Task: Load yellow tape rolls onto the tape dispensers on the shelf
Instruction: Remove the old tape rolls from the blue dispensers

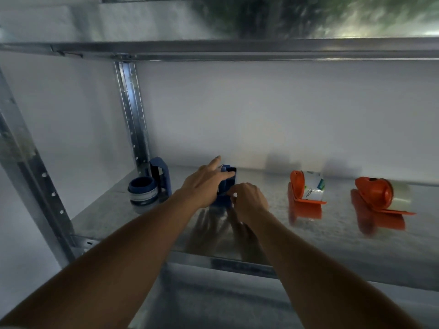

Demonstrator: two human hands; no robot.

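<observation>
A blue tape dispenser (228, 184) stands on the metal shelf (273, 236) at its middle. My left hand (204, 184) grips its left side, index finger stretched past its top. My right hand (249, 201) is closed against its lower right front; what the fingers pinch is hidden. A second blue dispenser (162, 178) stands at the far left with a blue-cored roll (142, 189) beside it. Two orange dispensers sit to the right, one (301, 198) with a clear printed roll, the other (377, 203) with a pale roll. No yellow roll shows.
A steel upright (130, 110) rises at the back left corner and another post (31, 176) stands at the near left. An upper shelf edge (237, 52) runs overhead. A white wall closes the back. A lower shelf (225, 298) lies beneath my arms.
</observation>
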